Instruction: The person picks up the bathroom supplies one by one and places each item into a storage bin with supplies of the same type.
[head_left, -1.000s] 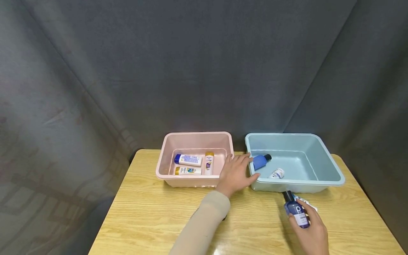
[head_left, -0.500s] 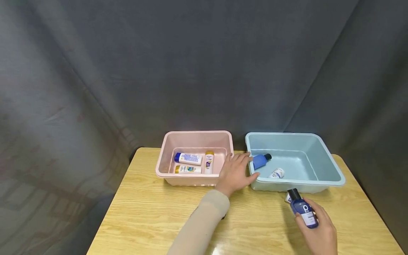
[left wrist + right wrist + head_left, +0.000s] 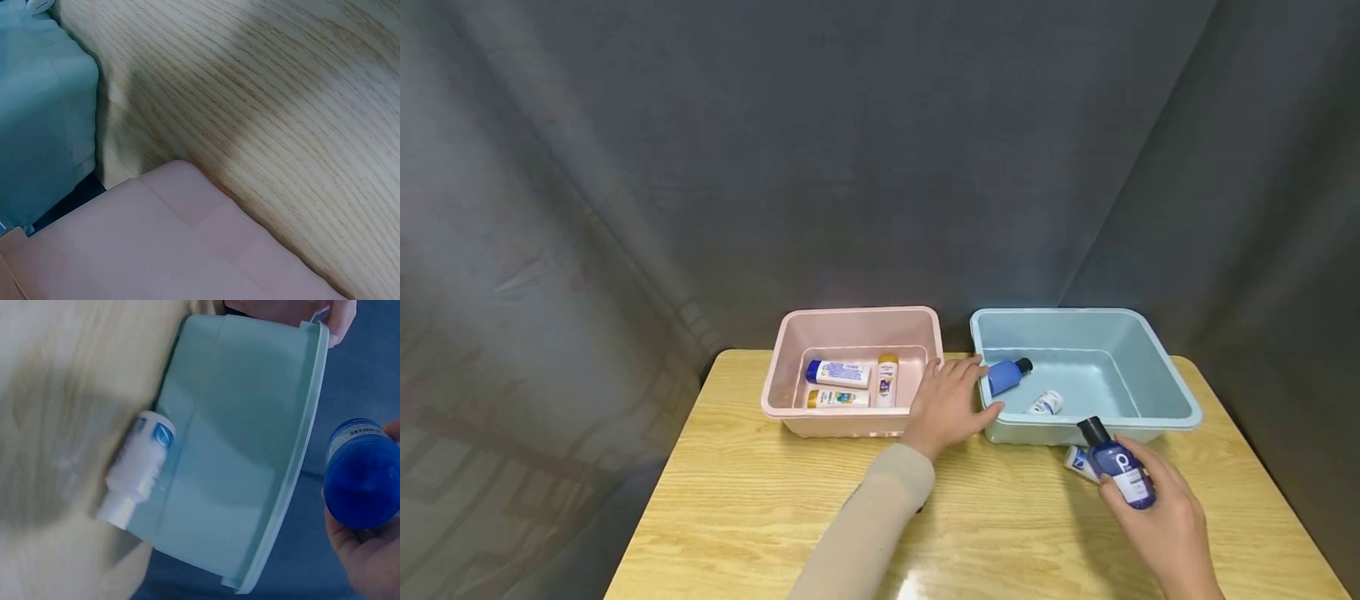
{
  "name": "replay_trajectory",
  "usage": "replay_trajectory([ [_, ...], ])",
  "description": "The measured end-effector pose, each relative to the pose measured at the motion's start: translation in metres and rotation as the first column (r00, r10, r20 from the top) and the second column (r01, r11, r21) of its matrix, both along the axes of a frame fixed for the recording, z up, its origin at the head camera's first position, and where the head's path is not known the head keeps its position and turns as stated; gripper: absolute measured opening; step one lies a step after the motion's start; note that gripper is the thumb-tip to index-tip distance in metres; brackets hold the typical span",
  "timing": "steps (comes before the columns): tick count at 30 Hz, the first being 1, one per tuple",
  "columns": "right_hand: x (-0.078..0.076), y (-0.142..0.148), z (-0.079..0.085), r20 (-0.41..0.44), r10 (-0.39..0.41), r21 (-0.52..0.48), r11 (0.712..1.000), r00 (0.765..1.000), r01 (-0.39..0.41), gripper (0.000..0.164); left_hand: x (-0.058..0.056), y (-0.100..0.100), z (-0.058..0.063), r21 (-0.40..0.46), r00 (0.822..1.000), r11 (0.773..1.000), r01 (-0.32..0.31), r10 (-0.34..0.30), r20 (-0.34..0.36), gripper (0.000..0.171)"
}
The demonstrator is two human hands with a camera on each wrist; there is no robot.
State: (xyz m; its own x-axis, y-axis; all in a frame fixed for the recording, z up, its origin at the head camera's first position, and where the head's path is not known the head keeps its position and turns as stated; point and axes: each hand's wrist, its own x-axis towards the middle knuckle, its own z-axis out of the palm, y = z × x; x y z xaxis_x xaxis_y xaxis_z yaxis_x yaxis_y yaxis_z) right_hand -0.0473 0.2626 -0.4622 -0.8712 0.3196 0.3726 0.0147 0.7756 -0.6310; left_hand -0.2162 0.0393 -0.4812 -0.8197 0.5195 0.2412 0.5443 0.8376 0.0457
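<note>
My right hand [image 3: 1165,517] grips a dark blue bottle [image 3: 1120,467] with a black cap and a white label, tilted in front of the light blue bin [image 3: 1183,400]. The bottle's round blue base [image 3: 362,487] faces the right wrist camera. Behind it, a white bottle [image 3: 140,456] with a blue logo lies on the table against the bin's front wall; the held bottle partly covers it in the head view. My left hand [image 3: 946,404] spreads over the gap between the two bins, fingers fairly straight, thumb and fingertips at the light blue bin's left rim.
A pink bin [image 3: 775,400] at the left holds a blue-capped white bottle [image 3: 842,374] and two yellow-capped ones. Inside the light blue bin lie a blue bottle [image 3: 1004,377] and a small white bottle [image 3: 1047,403]. A dark curtain [image 3: 880,167] hangs behind the wooden table [image 3: 737,500].
My right hand has moved rightward and a little up with the dark blue bottle, uncovering the left end of the white bottle behind it. My left hand stays at the bins.
</note>
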Motion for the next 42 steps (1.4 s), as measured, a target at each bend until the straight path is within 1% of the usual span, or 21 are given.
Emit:
replay_trajectory([
  [7,-0.008,0.012,0.018,-0.040,0.067,0.095,0.993,0.997,-0.063,0.058,0.000,-0.001,0.002,0.011,1.000,1.000,-0.002,0.002,0.015,0.066],
  [10,-0.011,0.014,0.025,-0.023,0.079,0.121,0.990,0.997,-0.076,0.057,0.000,0.000,0.001,0.018,1.000,1.000,0.007,-0.007,0.015,0.067],
  [14,-0.016,0.014,0.031,-0.006,0.098,0.139,0.986,0.995,-0.097,0.057,0.001,-0.001,0.000,0.009,1.000,1.000,0.003,-0.003,0.010,0.067],
  [18,-0.024,0.010,0.035,-0.021,0.125,0.155,0.981,0.992,-0.120,0.056,0.001,-0.003,-0.001,0.003,1.000,1.000,-0.002,0.001,0.017,0.066],
  [21,-0.029,0.008,0.038,-0.017,0.145,0.163,0.976,0.989,-0.141,0.056,0.001,-0.004,0.000,0.005,1.000,1.000,-0.005,0.005,0.025,0.066],
  [24,-0.033,0.008,0.042,-0.009,0.146,0.163,0.976,0.989,-0.143,0.055,0.002,-0.003,0.002,0.008,1.000,1.000,-0.003,0.003,0.029,0.066],
  [30,-0.040,0.013,0.050,-0.005,0.120,0.146,0.982,0.993,-0.118,0.056,0.002,0.001,0.002,0.007,0.999,1.000,0.009,-0.009,0.044,0.068],
  [36,-0.050,0.015,0.055,0.007,0.134,0.135,0.982,0.991,-0.133,0.055,0.001,0.000,0.001,-0.015,0.999,1.000,-0.010,0.011,0.033,0.068],
  [42,-0.057,0.022,0.063,0.023,0.147,0.160,0.976,0.989,-0.148,0.057,-0.001,0.001,0.001,-0.006,0.999,1.000,-0.002,0.002,0.035,0.068],
])
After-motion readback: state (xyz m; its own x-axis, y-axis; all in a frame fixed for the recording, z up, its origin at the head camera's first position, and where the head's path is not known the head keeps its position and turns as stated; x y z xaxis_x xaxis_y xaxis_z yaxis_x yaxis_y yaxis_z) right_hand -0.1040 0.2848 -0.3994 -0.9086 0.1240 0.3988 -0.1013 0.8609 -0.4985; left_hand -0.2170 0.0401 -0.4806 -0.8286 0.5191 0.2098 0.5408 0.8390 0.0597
